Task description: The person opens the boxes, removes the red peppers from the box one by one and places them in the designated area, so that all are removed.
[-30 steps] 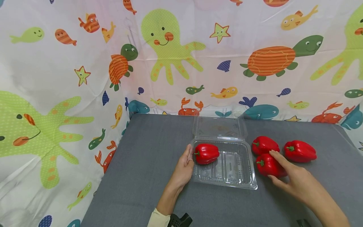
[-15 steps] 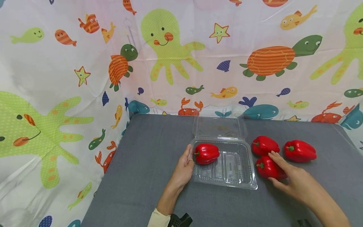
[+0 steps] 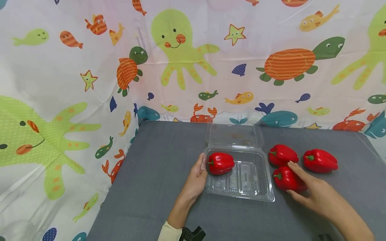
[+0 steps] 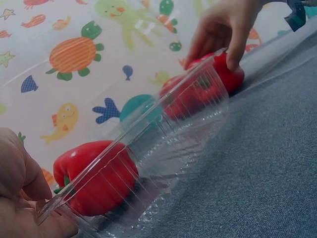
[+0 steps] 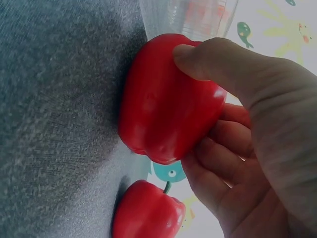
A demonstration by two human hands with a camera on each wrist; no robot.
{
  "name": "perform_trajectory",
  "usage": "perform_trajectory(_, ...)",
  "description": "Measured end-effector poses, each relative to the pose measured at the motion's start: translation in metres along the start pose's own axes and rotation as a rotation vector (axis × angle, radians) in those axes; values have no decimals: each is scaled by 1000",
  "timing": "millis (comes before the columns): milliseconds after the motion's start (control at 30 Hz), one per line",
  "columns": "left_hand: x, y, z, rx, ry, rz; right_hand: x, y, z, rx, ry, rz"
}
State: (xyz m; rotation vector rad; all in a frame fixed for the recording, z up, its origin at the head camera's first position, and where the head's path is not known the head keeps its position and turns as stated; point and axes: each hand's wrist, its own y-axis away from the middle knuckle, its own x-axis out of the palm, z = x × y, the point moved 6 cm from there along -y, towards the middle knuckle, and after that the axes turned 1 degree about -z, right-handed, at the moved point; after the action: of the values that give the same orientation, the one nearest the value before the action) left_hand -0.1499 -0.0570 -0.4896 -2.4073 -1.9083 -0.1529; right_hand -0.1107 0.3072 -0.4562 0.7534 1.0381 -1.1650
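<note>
A clear plastic clamshell container [image 3: 253, 195] lies with its lid [image 3: 233, 135] folded back. Inside its left part rests one red bell pepper [image 3: 221, 163], stem to the left. My left hand [image 3: 195, 180] pinches the container's left rim between thumb and fingers, as the left wrist view shows close up. To the right of the container, my right hand [image 3: 316, 195] grips another red bell pepper [image 5: 168, 99], thumb on the near side and fingers on the far side. This pepper is low at the grey surface, next to the container's right wall.
Two more red bell peppers stand on the right: one pepper [image 3: 282, 155] just behind the gripped one, the other pepper [image 3: 320, 160] farther right. A grey cloth-covered table [image 3: 150, 187] lies under everything. A sea-animal printed curtain [image 3: 193, 67] rises behind and at left.
The gripped pepper has shifted slightly toward the near side with my right hand around it. My left hand and the container hold their place.
</note>
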Motion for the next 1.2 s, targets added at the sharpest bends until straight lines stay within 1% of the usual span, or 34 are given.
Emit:
perform_trajectory(133,1,0,0,-5,7,-3,-1,2,-3,14,-12,5)
perform_trajectory(300,2,0,1,-5,16,-3,-3,4,-2,-1,-10,-2)
perform_trajectory(433,1,0,2,-7,14,-2,-7,7,1,10,-22,3)
perform_trajectory(567,1,0,2,-5,14,-6,-15,8,8,18,-50,-2)
perform_trajectory(733,1,-2,1,-8,12,-7,-25,3,28,-3,-72,-43)
perform_trajectory(800,1,-3,1,-7,15,-9,-26,-1,39,-36,-76,-70)
perform_trajectory(867,1,-3,1,-6,19,-9,-24,-5,49,-63,-86,-78)
perform_trajectory(933,1,-3,2,-9,19,-6,-23,-10,59,-91,-83,-79)
perform_trajectory(1067,2,-2,3,-9,16,-1,-17,-22,78,-128,-81,-52)
perform_trajectory(1200,2,-1,2,-3,15,-10,-9,-34,99,-181,-82,-37)
